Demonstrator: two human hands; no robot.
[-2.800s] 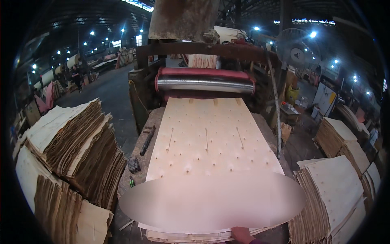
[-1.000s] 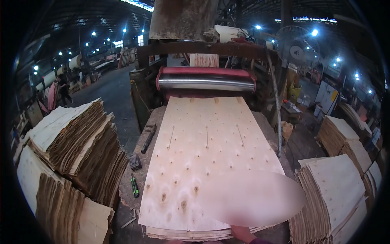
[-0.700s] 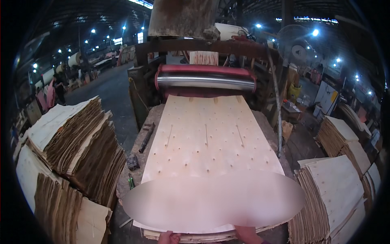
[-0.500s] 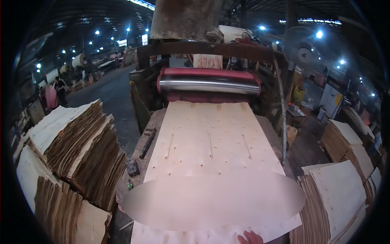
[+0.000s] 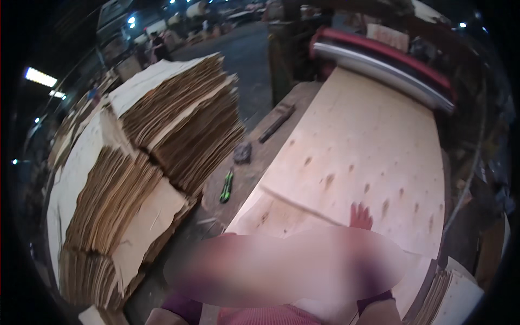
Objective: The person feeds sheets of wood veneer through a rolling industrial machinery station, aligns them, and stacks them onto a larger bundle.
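The right hand is laid flat, fingers spread, on the veneer sheet at lower right; the sheet's long axis runs toward the roller at upper right; the left hand cannot be seen.

A worker's bare right hand shows only its fingers above a blurred oval patch that hides most of the arms. No glove is worn. At the lower edge of the head view, dark purple sleeve cuffs appear on both sides, and between them a pinkish-red, finely ribbed garment covers the chest. The left hand cannot be made out.
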